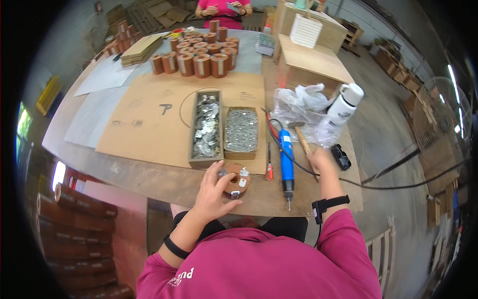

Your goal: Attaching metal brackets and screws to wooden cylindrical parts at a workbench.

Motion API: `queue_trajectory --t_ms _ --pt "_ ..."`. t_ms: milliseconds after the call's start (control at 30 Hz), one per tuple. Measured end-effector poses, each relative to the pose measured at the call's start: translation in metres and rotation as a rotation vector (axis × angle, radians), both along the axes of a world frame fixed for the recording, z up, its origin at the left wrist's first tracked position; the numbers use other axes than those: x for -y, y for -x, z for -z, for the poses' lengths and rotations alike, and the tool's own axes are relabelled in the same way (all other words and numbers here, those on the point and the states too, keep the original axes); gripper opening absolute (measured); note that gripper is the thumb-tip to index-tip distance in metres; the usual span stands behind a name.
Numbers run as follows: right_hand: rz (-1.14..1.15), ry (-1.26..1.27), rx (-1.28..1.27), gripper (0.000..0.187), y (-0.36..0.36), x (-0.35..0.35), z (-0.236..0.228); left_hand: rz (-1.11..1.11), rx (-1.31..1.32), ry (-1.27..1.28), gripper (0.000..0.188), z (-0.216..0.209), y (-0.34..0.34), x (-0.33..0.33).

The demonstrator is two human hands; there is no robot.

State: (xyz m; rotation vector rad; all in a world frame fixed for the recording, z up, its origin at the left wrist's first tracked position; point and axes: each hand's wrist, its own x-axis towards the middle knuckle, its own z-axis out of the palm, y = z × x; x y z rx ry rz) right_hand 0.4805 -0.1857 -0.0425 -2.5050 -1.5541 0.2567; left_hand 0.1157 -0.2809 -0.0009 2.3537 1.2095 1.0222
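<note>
Before me on the table lies a thick brown ring (235,188) with a centre hole and several small metal clips on its face and edge. My left hand (211,192) curves round its left side, thumb along the near edge and fingers reaching over the top. My right hand (321,160) is closed round the wooden handle of a hammer (302,139), whose head points away from me. Between my hands lie a blue electric screwdriver (286,159), bit toward me, and a red-handled screwdriver (269,170).
Beyond the ring stand a box of metal clips (206,132) and a box of small nails or screws (241,130). Brown cylinders (201,65) crowd the far table. A white bottle (343,103) and plastic bags (301,107) stand right. A co-worker (224,10) is opposite.
</note>
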Motion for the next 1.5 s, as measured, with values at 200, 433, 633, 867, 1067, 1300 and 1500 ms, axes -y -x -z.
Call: queue_trajectory --t_ms 200,433,633,867,1067,1300,1500 --pt "-0.007 0.053 -0.318 0.038 0.0 0.003 0.019 0.026 0.029 0.028 0.061 0.013 0.003 0.004" --pt "-0.12 -0.546 -0.272 0.027 0.008 0.014 -0.03 -0.005 0.22 0.062 0.044 0.028 -0.008 0.0" --pt "-0.293 -0.958 -0.829 0.018 0.068 0.067 -0.12 -0.109 0.264 0.007 0.044 0.033 -0.021 0.006" --pt "-0.351 -0.359 -0.931 0.046 0.106 0.17 -0.126 -0.129 0.239 -0.028 0.045 0.035 -0.022 0.008" --pt "-0.781 -0.292 -0.335 0.055 0.123 0.206 -0.093 -0.12 0.256 -0.015 0.046 0.037 -0.024 0.006" --pt "-0.732 -0.23 -0.242 0.054 0.133 0.219 -0.081 -0.113 0.261 0.027 0.045 0.036 -0.023 0.008" --pt "-0.727 -0.579 -0.224 0.054 0.137 0.22 -0.1 -0.132 0.266 -0.024 0.045 0.04 -0.023 0.006"
